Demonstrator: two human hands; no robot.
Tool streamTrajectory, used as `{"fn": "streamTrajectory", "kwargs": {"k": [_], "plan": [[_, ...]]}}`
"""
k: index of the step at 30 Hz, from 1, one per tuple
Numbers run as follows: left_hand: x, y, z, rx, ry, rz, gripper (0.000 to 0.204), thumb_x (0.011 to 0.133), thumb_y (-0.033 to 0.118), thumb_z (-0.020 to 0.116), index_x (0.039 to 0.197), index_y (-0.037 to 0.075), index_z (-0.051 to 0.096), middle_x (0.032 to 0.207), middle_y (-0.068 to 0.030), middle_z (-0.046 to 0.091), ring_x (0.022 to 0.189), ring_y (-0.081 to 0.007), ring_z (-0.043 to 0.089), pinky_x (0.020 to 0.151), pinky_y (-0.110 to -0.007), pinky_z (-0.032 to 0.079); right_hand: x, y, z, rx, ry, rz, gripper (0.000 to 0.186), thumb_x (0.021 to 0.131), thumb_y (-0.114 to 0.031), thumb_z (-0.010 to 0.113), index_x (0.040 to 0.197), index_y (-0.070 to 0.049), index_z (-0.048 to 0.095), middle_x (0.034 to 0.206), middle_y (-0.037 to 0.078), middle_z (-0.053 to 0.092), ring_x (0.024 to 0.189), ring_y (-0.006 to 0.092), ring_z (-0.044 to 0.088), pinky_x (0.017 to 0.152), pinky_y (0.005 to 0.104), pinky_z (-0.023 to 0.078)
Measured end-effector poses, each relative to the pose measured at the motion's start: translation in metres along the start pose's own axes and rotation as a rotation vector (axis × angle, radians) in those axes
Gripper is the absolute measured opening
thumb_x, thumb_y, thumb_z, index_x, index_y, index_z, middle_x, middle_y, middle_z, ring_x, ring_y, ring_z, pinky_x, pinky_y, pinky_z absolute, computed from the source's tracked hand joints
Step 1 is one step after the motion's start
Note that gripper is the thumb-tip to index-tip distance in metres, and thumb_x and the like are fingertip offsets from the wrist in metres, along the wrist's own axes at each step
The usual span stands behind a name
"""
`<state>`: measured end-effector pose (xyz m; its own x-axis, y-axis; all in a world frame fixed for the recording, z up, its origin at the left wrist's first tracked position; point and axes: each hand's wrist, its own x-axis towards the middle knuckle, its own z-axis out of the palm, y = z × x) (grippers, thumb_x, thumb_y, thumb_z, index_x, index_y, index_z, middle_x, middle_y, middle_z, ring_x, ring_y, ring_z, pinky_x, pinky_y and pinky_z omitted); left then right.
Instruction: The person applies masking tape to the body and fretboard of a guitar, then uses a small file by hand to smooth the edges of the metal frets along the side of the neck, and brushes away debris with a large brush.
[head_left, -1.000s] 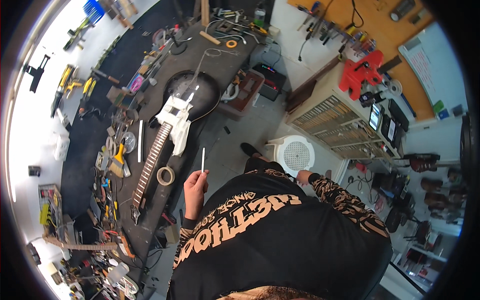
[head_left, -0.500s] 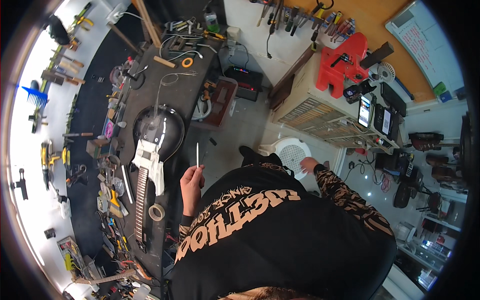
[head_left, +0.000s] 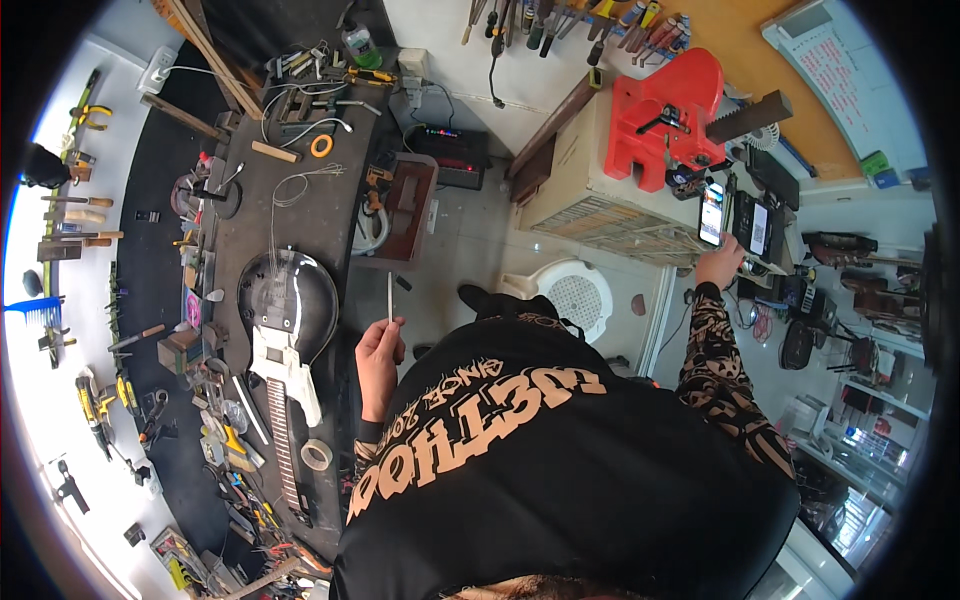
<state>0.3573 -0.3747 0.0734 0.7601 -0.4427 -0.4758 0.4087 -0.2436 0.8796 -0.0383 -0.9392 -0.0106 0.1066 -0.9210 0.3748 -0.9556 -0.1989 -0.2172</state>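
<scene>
My left hand [head_left: 379,365] is closed with a thin white stick [head_left: 390,297] pinched upright between thumb and fingers, just right of the bench. My right hand [head_left: 719,264] reaches far out to the right, its fingers stretched to the lower edge of a lit smartphone [head_left: 712,213]. Whether the fingertips press on the phone is hard to make out. On the bench to the left lies a dark, glossy electric guitar [head_left: 313,290], its neck [head_left: 283,440] pointing toward me. White covering [head_left: 290,372] lies over the lower body and the neck joint.
A roll of tape [head_left: 317,455] sits beside the neck on the dark bench [head_left: 300,215]. Coiled strings [head_left: 292,187] lie beyond the guitar. Ahead are a white stool [head_left: 578,298], a brown bin [head_left: 408,205] and a cabinet [head_left: 570,205] bearing a red press [head_left: 668,115].
My right hand has moved from above the stool, right and up to the smartphone. My left hand still holds the white stick. The view has shifted slightly.
</scene>
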Motion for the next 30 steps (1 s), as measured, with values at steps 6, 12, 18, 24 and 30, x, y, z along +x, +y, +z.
{"fn": "streamTrajectory", "kwargs": {"k": [6, 12, 18, 24, 30], "plan": [[0.010, 0.003, 0.003, -0.023, -0.021, 0.011, 0.025, 0.115, 0.021, 0.066, 0.121, -0.001, 0.077, 0.071, 0.0056, 0.052, 0.064, -0.0051, 0.044, 0.060, -0.024, 0.034, 0.024, 0.006, 0.015, -0.175, -0.027, 0.091, 0.044, 0.090, -0.005, 0.070, 0.132, -0.019, 0.069, 0.144, 0.014, 0.057, 0.133, 0.0420, 0.058, 0.108, 0.0550, 0.051], [0.019, 0.001, 0.003, -0.034, -0.026, -0.008, 0.025, 0.115, 0.020, 0.066, 0.120, -0.002, 0.077, 0.071, 0.0053, 0.052, 0.064, -0.0051, 0.044, 0.060, -0.025, 0.033, 0.020, 0.013, 0.024, -0.230, -0.094, 0.186, 0.037, 0.093, -0.010, 0.068, 0.128, -0.022, 0.072, 0.144, 0.012, 0.058, 0.135, 0.0392, 0.058, 0.109, 0.0567, 0.050], [0.016, 0.009, 0.001, -0.023, 0.036, 0.005, 0.025, 0.114, 0.021, 0.066, 0.120, -0.002, 0.077, 0.071, 0.0057, 0.053, 0.064, -0.0051, 0.045, 0.059, -0.025, 0.033, -0.064, -0.037, 0.031, -0.001, -0.156, 0.022, 0.036, 0.083, 0.001, 0.070, 0.117, -0.012, 0.069, 0.126, 0.019, 0.064, 0.122, 0.0439, 0.063, 0.102, 0.0564, 0.052], [0.017, 0.003, 0.004, 0.044, -0.014, -0.011, 0.026, 0.111, 0.022, 0.069, 0.119, 0.000, 0.079, 0.077, 0.0070, 0.060, 0.068, -0.0041, 0.052, 0.061, -0.025, 0.040, -0.182, -0.140, 0.109, 0.711, -1.044, -0.146, 0.028, 0.098, -0.002, 0.065, 0.125, -0.007, 0.067, 0.118, 0.011, 0.071, 0.106, 0.0252, 0.070, 0.091, 0.0386, 0.056], [-0.009, 0.027, 0.013, 0.078, -0.052, -0.008, 0.028, 0.112, 0.023, 0.070, 0.124, -0.001, 0.074, 0.088, 0.0047, 0.066, 0.076, -0.0040, 0.055, 0.067, -0.025, 0.045, -0.215, -0.386, -0.038, 0.983, -2.009, -0.336, 0.028, 0.114, -0.020, 0.064, 0.137, -0.004, 0.067, 0.114, 0.004, 0.071, 0.094, 0.0127, 0.067, 0.085, 0.0280, 0.053]]}}
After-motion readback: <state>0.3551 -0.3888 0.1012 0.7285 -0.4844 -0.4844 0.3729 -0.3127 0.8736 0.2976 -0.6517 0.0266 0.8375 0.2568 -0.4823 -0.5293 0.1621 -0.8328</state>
